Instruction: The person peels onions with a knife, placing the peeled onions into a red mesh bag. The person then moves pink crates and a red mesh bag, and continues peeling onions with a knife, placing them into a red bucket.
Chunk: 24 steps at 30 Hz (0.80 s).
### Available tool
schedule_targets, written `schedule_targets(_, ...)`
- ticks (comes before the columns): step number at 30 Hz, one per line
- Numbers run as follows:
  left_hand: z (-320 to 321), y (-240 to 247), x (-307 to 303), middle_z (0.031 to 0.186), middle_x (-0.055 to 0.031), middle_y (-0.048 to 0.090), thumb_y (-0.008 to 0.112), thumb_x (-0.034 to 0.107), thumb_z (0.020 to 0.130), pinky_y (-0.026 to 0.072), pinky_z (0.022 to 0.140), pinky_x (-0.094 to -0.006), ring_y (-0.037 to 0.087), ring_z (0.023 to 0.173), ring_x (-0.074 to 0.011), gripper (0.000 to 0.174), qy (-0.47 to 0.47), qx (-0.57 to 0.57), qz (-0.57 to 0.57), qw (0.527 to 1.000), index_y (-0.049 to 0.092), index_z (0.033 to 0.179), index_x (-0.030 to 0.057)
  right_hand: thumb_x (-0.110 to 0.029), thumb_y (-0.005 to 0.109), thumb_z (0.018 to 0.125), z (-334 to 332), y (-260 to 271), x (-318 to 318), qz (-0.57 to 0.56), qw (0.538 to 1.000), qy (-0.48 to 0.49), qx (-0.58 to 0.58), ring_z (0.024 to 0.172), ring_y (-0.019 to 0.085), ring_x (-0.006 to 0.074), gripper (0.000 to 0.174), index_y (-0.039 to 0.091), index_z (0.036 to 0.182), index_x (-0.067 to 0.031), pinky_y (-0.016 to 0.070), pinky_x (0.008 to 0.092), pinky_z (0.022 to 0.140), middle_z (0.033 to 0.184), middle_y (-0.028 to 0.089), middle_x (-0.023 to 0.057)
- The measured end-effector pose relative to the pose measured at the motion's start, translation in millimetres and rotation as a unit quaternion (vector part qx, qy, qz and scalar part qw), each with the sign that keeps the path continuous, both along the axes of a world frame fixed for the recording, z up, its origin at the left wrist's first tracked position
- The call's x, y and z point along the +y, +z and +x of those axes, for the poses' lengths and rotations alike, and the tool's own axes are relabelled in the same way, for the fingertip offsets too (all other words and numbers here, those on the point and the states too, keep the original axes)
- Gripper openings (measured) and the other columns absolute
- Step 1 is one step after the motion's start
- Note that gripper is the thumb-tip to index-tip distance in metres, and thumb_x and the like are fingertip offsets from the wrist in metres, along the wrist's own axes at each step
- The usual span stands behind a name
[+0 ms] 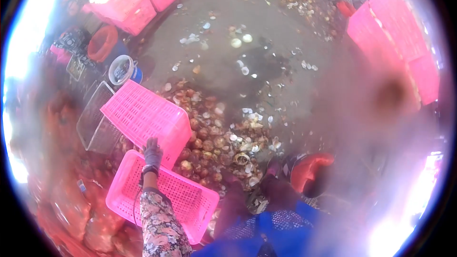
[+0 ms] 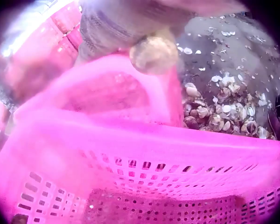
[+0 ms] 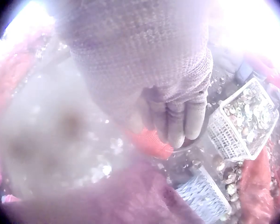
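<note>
In the head view my left hand (image 1: 152,154), in a grey glove, grips the lower edge of a tilted pink crate (image 1: 147,114). The left wrist view shows the gloved hand (image 2: 116,30) at that crate's upper edge, with a rounded tan tip (image 2: 154,53) over the edge. A second pink crate (image 1: 209,209), with holes in its walls and floor, lies under my left forearm. My right hand (image 3: 172,112) appears only in the right wrist view, fingers hanging loosely, overlapping something red (image 3: 151,142) there.
Onions (image 1: 204,145) and loose peels (image 1: 252,123) cover the ground beside the crates. Red mesh sacks (image 1: 71,209) lie at left, near a wire basket (image 1: 97,119) and a blue bucket (image 1: 124,70). A red container (image 1: 309,171) stands by my legs. Stacked pink crates (image 1: 395,33) stand at right.
</note>
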<state>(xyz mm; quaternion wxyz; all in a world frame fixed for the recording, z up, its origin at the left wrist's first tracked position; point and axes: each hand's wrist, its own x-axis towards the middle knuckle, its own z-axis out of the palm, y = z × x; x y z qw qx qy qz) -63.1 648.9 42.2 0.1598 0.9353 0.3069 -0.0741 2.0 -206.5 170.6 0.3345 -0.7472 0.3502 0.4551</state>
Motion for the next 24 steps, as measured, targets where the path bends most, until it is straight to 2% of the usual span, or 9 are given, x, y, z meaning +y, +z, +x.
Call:
schedule_targets(2,-9,-9,6,0.142,-0.0146,0.044,0.063,0.022,0.08,0.0224,0.113,-0.0549,0.035,0.137,-0.0324,0.053,-0.026,-0.001,0.026,0.999,0.05,0.131,0.0123,-0.023,0.064,0.087,9,5,8,0.022,0.998,0.065,-0.011,0.079,0.069,0.0166,0.028,0.066,0.11,-0.0071,0.0577,0.0299,0.064,0.092,0.07,0.0046)
schedule_targets(6,-19,7,-7,0.141,-0.0165,0.044,0.059,0.02,0.082,0.0251,0.112,-0.0542,0.036,0.135,-0.0342,0.05,-0.05,-0.017,0.08,0.995,0.05,0.13,0.0103,-0.023,0.061,0.088,33,20,31,-0.011,0.998,0.037,0.041,0.08,0.069,0.0161,0.025,0.066,0.108,-0.0083,0.057,0.0309,0.065,0.098,0.069,0.0049)
schedule_targets(7,-19,9,-8,0.141,-0.0167,0.044,0.059,0.02,0.082,0.0253,0.112,-0.0541,0.036,0.135,-0.0346,0.049,-0.046,-0.02,0.086,0.995,0.051,0.13,0.01,-0.022,0.057,0.091,39,9,25,-0.013,0.995,0.073,0.067,0.079,0.069,0.0163,0.022,0.066,0.106,-0.0097,0.0566,0.0323,0.065,0.098,0.069,0.0054)
schedule_targets(14,-20,35,-32,0.145,-0.018,0.041,0.058,0.02,0.084,0.0247,0.113,-0.0509,0.033,0.138,-0.0339,0.053,0.007,0.03,0.103,0.994,0.047,0.134,0.0089,-0.015,0.052,0.089,133,-39,14,0.066,0.966,0.229,0.098,0.07,0.066,0.021,0.013,0.064,0.094,-0.0129,0.0547,0.0351,0.063,0.078,0.063,0.0063)
schedule_targets(18,-16,54,-54,0.146,-0.0192,0.039,0.055,0.021,0.086,0.0231,0.114,-0.0511,0.03,0.14,-0.034,0.055,0.086,0.049,0.075,0.992,0.044,0.139,0.0097,-0.021,0.059,0.09,235,-54,73,0.049,0.982,0.169,0.066,0.067,0.066,0.0191,0.02,0.061,0.106,-0.009,0.0542,0.0326,0.059,0.082,0.067,0.0076)
schedule_targets(19,-19,53,-60,0.146,-0.0192,0.04,0.055,0.022,0.087,0.023,0.115,-0.0511,0.03,0.141,-0.0342,0.053,0.099,0.046,0.08,0.991,0.046,0.138,0.01,-0.02,0.062,0.088,271,-48,89,0.093,0.979,0.149,0.105,0.074,0.067,0.0189,0.029,0.059,0.115,-0.0074,0.0549,0.0321,0.063,0.09,0.068,0.0078)
schedule_targets(22,-10,59,-88,0.141,-0.0195,0.045,0.055,0.02,0.087,0.0272,0.113,-0.0508,0.034,0.137,-0.0358,0.049,0.171,0.013,0.096,0.981,0.049,0.134,0.01,-0.022,0.062,0.088,327,-46,125,0.12,0.985,0.116,0.042,0.079,0.068,0.0189,0.035,0.058,0.119,-0.0066,0.0552,0.0322,0.066,0.097,0.068,0.0075)
schedule_targets(23,-5,61,-101,0.138,-0.0197,0.047,0.056,0.02,0.086,0.0294,0.112,-0.0507,0.037,0.135,-0.0365,0.047,0.198,-0.003,0.1,0.975,0.05,0.132,0.0098,-0.023,0.064,0.087,337,-20,158,0.082,0.978,0.189,0.006,0.083,0.068,0.0196,0.04,0.057,0.123,-0.0068,0.0558,0.0329,0.069,0.098,0.068,0.0083)
schedule_targets(24,-4,62,-116,0.14,-0.0191,0.045,0.06,0.017,0.084,0.03,0.112,-0.0485,0.036,0.136,-0.0357,0.05,0.241,-0.01,0.058,0.969,0.05,0.133,0.0111,-0.024,0.064,0.086,351,-26,157,0.083,0.977,0.196,0.001,0.083,0.068,0.0197,0.041,0.057,0.123,-0.0067,0.0559,0.033,0.069,0.098,0.068,0.0085)
